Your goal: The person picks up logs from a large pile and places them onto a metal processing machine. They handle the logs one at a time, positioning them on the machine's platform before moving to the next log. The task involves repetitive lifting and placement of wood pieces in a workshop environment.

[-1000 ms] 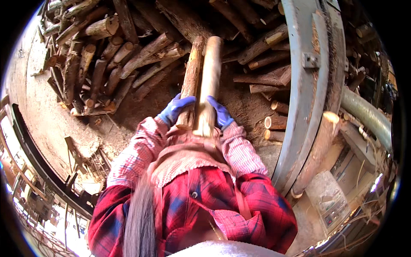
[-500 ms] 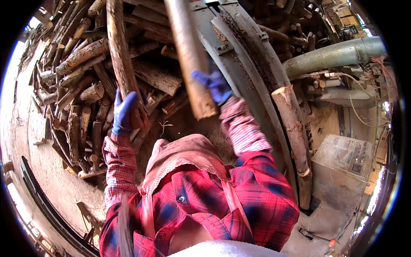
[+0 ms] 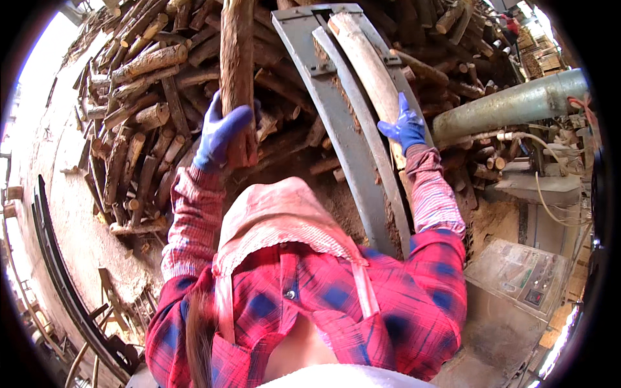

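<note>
My left hand [image 3: 222, 137], in a blue work glove, is closed around the lower end of a reddish-brown log [image 3: 237, 61] that stands up and away from me. Its thumb lies along the near side, and the other fingers are mostly hidden behind the wood. A paler, smooth log [image 3: 366, 61] lies lengthwise in the grey metal feed trough [image 3: 304, 40]. On this log's near part rests my right hand [image 3: 405, 127], also gloved in blue, with thumb and forefinger stretched apart. My right forearm hides part of the trough and the near end of the pale log.
Beyond my left hand rises a large heap of cut logs [image 3: 152, 61]. A thick grey-green pipe [image 3: 511, 103] runs along the right. Nearer on that side stands a dusty control box [image 3: 517, 275] with hoses above it. A dark metal rail [image 3: 65, 271] curves along the left.
The pale log has gone from the air into the trough under my right hand, which moved right. My left hand has raised its log slightly. The knotty log formerly in the trough no longer shows there.
</note>
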{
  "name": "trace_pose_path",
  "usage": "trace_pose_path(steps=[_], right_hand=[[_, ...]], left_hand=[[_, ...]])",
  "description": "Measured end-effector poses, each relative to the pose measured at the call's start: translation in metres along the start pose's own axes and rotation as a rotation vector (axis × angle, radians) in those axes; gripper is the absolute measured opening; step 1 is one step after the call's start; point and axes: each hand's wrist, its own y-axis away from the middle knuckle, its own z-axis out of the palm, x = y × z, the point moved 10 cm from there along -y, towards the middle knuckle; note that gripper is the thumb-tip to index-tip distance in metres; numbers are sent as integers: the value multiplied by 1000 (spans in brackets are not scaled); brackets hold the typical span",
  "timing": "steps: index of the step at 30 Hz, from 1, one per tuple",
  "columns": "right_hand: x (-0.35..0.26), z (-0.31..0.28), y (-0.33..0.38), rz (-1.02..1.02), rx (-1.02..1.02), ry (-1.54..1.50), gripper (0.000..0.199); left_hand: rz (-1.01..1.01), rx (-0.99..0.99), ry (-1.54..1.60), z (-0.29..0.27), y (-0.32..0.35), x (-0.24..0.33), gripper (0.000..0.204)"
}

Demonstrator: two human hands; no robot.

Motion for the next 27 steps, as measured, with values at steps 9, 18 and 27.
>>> trace_pose_path(steps=[9, 18, 27], right_hand=[[44, 8, 49, 73, -30, -11, 108], [64, 17, 84, 160, -104, 95, 109], [-36, 78, 106, 168, 292, -1834, 89]], left_hand=[[329, -261, -176, 169, -36, 119, 48], [36, -425, -1085, 139, -23, -159, 75], [19, -614, -1252, 155, 23, -171, 100]])
